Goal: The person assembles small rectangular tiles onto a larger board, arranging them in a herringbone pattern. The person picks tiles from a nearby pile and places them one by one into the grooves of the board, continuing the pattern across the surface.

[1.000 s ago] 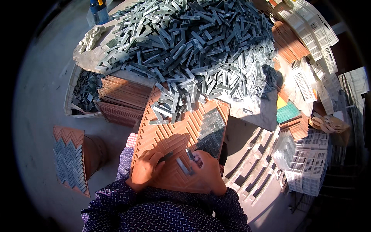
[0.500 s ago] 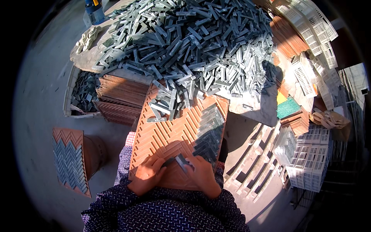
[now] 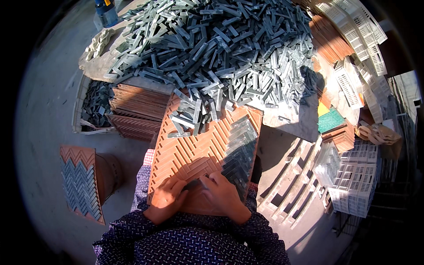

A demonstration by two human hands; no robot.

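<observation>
An orange herringbone mould tray [image 3: 185, 150] lies tilted across my lap. Grey-green stone strip tiles [image 3: 240, 141] fill its right side in a zigzag, while bare slots show over the middle and left. Over the tray's near end, my left hand [image 3: 168, 198] pinches a dark strip tile [image 3: 191, 184] at its fingertips. Beside it, my right hand [image 3: 224, 198] has its fingers curled over another strip, mostly hidden beneath them. Several loose strips [image 3: 196, 112] rest on the tray's far end.
A big heap of strips [image 3: 212, 39] covers the table ahead. Stacked brown trays [image 3: 137, 104] and a crate of strips [image 3: 95, 104] stand left. A filled tray [image 3: 81, 183] sits lower left on a round support. At right are a pallet [image 3: 289, 181] and white crates [image 3: 355, 187].
My right hand has shifted slightly left, closer to my left hand, and its fingers now cover more of the strip there. My left hand has barely moved.
</observation>
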